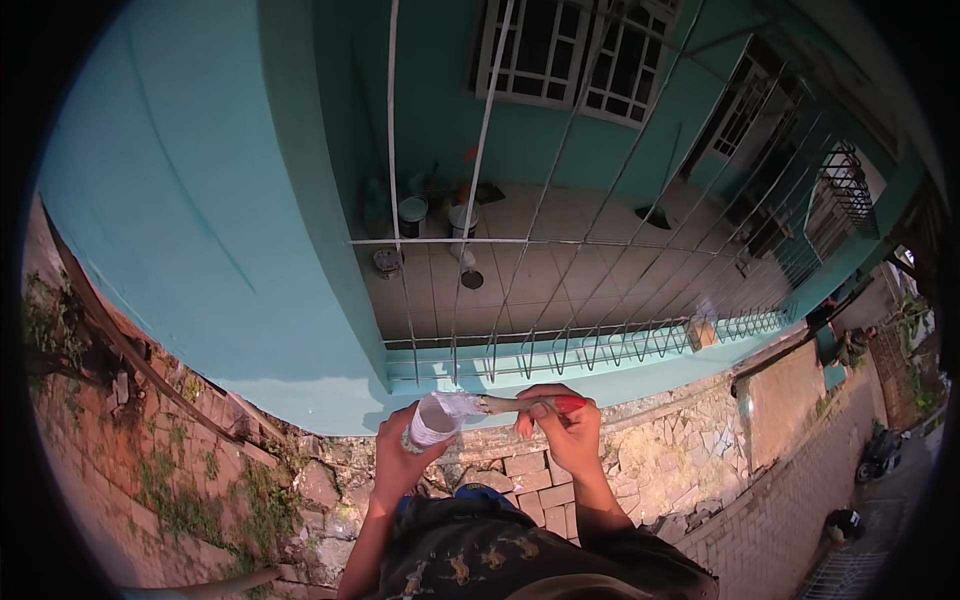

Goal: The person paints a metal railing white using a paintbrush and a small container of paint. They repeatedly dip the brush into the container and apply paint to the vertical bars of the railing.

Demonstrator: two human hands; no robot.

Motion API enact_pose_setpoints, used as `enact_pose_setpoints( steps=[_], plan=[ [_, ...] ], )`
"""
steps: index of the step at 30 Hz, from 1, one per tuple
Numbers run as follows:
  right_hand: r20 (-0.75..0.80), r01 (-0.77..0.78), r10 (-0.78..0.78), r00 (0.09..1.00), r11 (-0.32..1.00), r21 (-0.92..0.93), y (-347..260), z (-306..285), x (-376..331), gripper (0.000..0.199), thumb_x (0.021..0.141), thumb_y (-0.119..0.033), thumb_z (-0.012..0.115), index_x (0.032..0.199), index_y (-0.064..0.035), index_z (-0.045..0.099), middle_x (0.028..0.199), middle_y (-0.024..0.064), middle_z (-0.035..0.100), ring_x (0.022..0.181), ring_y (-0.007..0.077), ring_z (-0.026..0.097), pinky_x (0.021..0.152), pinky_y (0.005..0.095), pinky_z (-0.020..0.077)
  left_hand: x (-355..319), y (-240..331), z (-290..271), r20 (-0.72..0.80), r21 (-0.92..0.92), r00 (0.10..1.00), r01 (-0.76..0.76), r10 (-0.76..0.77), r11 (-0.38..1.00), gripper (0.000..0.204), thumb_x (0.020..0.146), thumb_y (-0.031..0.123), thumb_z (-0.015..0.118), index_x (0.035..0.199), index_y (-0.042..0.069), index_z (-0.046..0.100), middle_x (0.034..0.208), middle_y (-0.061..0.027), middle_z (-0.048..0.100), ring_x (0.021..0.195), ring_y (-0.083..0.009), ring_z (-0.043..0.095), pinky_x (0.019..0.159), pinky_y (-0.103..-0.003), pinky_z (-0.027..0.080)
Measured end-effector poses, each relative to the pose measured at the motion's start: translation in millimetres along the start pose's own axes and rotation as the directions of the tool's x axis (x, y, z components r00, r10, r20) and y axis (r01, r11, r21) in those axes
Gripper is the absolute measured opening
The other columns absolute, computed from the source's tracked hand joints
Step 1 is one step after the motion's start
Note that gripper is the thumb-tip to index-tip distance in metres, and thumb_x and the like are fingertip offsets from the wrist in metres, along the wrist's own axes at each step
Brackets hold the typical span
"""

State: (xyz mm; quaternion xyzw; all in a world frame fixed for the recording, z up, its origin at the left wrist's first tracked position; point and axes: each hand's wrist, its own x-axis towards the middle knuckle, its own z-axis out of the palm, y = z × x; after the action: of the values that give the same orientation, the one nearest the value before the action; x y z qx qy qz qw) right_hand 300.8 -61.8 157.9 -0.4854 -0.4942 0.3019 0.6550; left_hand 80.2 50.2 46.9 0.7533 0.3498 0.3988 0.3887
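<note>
My left hand [402, 455] is wrapped round a small white cup [433, 424], tilted, with pale paint on it. A paintbrush [518, 404] with a red-ended handle lies level across the front of me, gripped by the fingers of my right hand [570, 432]. Its paint-coated, whitish bristles are at the right side of the cup's rim; whether they dip inside I cannot tell. Both hands are close in front of a low turquoise ledge [520, 372] under a metal grille [485, 240].
A turquoise pillar [190, 200] rises at the left. Behind the grille, buckets [412, 212] stand on a tiled floor [570, 225]. A small box-like object [702, 333] sits on the ledge. Stones and paving [540, 480] lie underfoot; a motorcycle [882, 453] is parked far right.
</note>
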Motion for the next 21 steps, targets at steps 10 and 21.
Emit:
enact_pose_setpoints(
  steps=[10, 21],
  plan=[
    [-0.010, 0.017, -0.018, 1.000, 1.000, -0.025, -1, 1, 6, 0.017, 0.102, -0.002, 0.059, 0.112, 0.0082, 0.068, 0.078, 0.0106, 0.069, 0.069, 0.0140, 0.064, 0.065, 0.0282, 0.0520, 7, 5, -1, 0.004, -0.014, 1.000, -0.007, 0.007, 1.000, 0.069, 0.068, 0.016, 0.093, 0.129, 0.000, 0.065, 0.118, -0.0159, 0.070, 0.110, -0.0300, 0.065, 0.099, -0.041, 0.047],
    [-0.077, 0.086, -0.084, 0.993, 0.996, 0.018, -5, 11, -7, 0.027, 0.102, -0.011, 0.064, 0.115, 0.0122, 0.064, 0.078, 0.0158, 0.067, 0.068, 0.0193, 0.062, 0.063, 0.0308, 0.0507, 0, 12, -9, -0.007, -0.066, 0.999, -0.038, 0.037, 0.997, 0.066, 0.070, 0.020, 0.091, 0.129, 0.005, 0.066, 0.118, -0.0134, 0.072, 0.108, -0.0322, 0.066, 0.097, -0.043, 0.045]
  ],
)
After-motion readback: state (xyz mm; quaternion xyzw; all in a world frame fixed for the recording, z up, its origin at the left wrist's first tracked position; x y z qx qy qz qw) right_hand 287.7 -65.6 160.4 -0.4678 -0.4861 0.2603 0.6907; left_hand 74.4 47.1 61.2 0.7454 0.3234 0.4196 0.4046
